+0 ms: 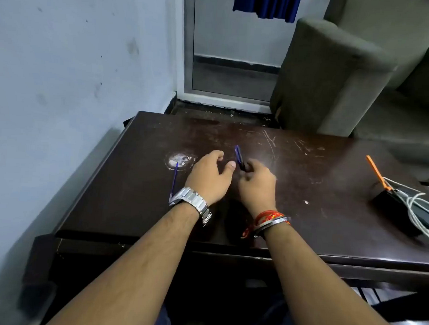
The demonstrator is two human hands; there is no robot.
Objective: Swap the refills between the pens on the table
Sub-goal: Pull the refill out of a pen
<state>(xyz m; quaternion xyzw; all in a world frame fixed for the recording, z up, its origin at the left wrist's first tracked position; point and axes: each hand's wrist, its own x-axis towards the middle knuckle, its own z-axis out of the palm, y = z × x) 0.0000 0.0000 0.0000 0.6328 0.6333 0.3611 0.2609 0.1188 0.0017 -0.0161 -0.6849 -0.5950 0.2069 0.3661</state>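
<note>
A thin blue refill (174, 179) lies on the dark wooden table (306, 171), left of my left wrist, its near end hidden by my watch. My right hand (255, 182) is shut on a blue pen (238, 156) that points up and away from me. My left hand (211, 177) hovers just left of that pen, fingers curled apart and thumb stretched toward it, holding nothing that I can see. What lies under my left palm is hidden.
At the table's right stands a black device (398, 207) with white cables (418, 210) and an orange tool (377, 173). A grey sofa (335, 76) is behind the table, a wall to the left. A white worn patch (180, 159) marks the tabletop.
</note>
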